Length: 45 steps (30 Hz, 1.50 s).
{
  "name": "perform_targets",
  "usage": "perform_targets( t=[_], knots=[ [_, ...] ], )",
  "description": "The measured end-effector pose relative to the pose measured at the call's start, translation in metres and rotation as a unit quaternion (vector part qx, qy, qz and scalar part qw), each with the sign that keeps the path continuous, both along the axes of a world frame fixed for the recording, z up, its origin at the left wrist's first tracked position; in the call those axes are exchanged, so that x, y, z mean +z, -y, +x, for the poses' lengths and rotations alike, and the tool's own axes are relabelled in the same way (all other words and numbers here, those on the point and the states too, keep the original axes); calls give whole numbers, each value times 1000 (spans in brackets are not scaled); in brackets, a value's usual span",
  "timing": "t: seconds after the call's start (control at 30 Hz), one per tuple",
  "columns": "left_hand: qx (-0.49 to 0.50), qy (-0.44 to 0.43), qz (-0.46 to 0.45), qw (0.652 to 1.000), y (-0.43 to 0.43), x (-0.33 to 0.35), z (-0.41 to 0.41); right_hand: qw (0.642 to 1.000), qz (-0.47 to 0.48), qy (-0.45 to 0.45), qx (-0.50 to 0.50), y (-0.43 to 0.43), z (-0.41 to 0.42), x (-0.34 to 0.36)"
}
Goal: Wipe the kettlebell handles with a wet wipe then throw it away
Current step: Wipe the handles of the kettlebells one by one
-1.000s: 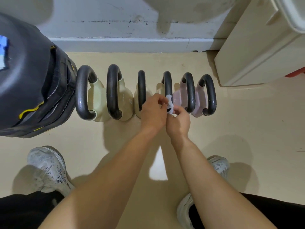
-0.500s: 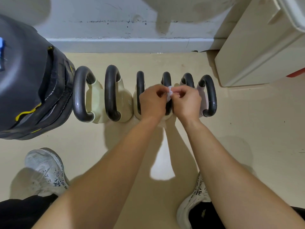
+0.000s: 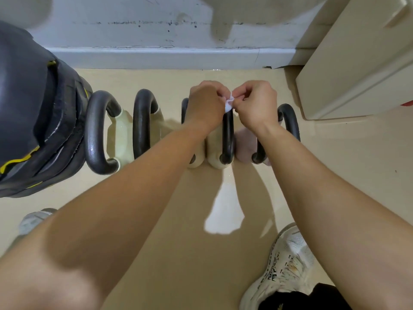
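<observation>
A row of kettlebells with black handles stands on the beige floor near the wall. My left hand (image 3: 204, 104) and my right hand (image 3: 257, 104) meet over the far end of one middle handle (image 3: 228, 135). Both pinch a small white wet wipe (image 3: 229, 104) between their fingertips, and the wipe sits on top of that handle. Two larger cream kettlebells (image 3: 96, 135) (image 3: 143, 126) stand to the left. Another handle (image 3: 289, 121) shows to the right, behind my right wrist. My arms hide parts of the other bells.
A big black weight (image 3: 33, 113) fills the left side. A cream cabinet (image 3: 357, 63) stands at the right by the grey skirting board (image 3: 167, 58). My white shoes (image 3: 283, 265) (image 3: 33, 220) are on the floor near the bottom.
Both hands have moved away from me along the middle handle, from its near end to its far end, with the wipe between them. The view has come closer to the kettlebells.
</observation>
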<state>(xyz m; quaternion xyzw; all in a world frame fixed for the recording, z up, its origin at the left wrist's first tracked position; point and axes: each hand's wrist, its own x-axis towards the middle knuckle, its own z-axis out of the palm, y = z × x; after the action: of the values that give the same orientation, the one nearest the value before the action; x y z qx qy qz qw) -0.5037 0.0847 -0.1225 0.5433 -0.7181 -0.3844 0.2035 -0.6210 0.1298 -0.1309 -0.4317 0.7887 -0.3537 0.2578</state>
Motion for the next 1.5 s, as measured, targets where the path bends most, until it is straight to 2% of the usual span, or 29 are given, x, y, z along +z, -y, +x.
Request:
perform_targets(
  t=[0.17, 0.27, 0.33, 0.43, 0.53, 0.63, 0.77, 0.87, 0.93, 1.03, 1.17, 1.23, 1.3, 1.4, 1.5],
  knots=[
    [-69, -36, 38, 996, -7, -3, 20, 999, 3, 40, 9, -18, -2, 0],
    [-42, -14, 11, 999, 13, -9, 10, 1000, 12, 9, 11, 6, -4, -2],
    [-12, -9, 40, 999, 29, -12, -1, 999, 34, -15, 15, 26, -7, -3],
    [-9, 74, 91, 993, 51, -16, -20, 992, 116, -39, 41, 49, -18, -9],
    [-56, 159, 93, 981, 64, -23, -31, 972, 205, -75, 82, 64, -24, -17],
    [-85, 200, 93, 972, 66, -28, -33, 959, 237, -110, 108, 73, -23, -23],
    [-89, 198, 108, 970, 71, -10, -28, 971, 214, -46, 92, 73, -23, -11],
    [-85, 132, 121, 980, 63, 14, -15, 986, 151, 42, 50, 57, -27, 10],
    [-103, 82, 125, 983, 45, 25, -1, 986, 140, 74, 57, 37, -25, 20],
    [-107, 53, 123, 985, 27, 24, 6, 986, 132, 83, 65, 16, -19, 20],
    [-18, 61, 110, 992, 38, 13, -10, 994, 89, 61, 16, 32, -16, 10],
    [4, 79, 118, 990, 46, 4, -18, 994, 104, 37, 18, 46, -15, 4],
    [21, 106, 128, 986, 52, -6, -25, 985, 164, 20, 39, 58, -15, -3],
    [23, 145, 164, 976, 53, -20, -31, 961, 257, 86, 56, 66, -15, -1],
    [54, 117, 195, 972, 50, -22, -33, 955, 251, 158, 26, 65, -11, 10]
  ],
)
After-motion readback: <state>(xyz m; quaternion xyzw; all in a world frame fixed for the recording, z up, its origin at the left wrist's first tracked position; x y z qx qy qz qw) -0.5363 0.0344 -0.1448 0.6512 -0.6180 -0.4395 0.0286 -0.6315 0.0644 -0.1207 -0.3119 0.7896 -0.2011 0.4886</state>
